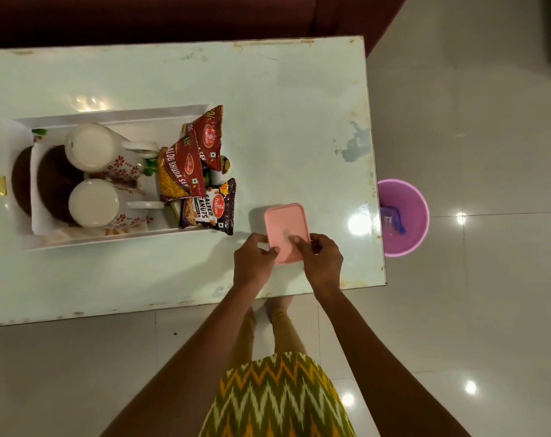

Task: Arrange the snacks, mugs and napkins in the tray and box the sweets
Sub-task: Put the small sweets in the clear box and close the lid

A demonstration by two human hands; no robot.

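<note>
A small pink box (285, 222) with its lid on rests near the table's front right. My left hand (255, 258) grips its left edge and my right hand (321, 258) presses on its near right corner; what is inside is hidden. To the left, a white tray (116, 113) holds two white floral mugs (92, 146) (94, 203), white napkins (36, 184) over dark round mats, two red snack packets (208, 137) (178, 170) and a dark salted peanuts packet (209, 208), which overhang the tray's right end.
The white table (299, 105) ends just right of the box. A pink bin (405, 217) with a purple wrapper stands on the tiled floor past that edge. A dark red sofa (173, 17) runs behind the table.
</note>
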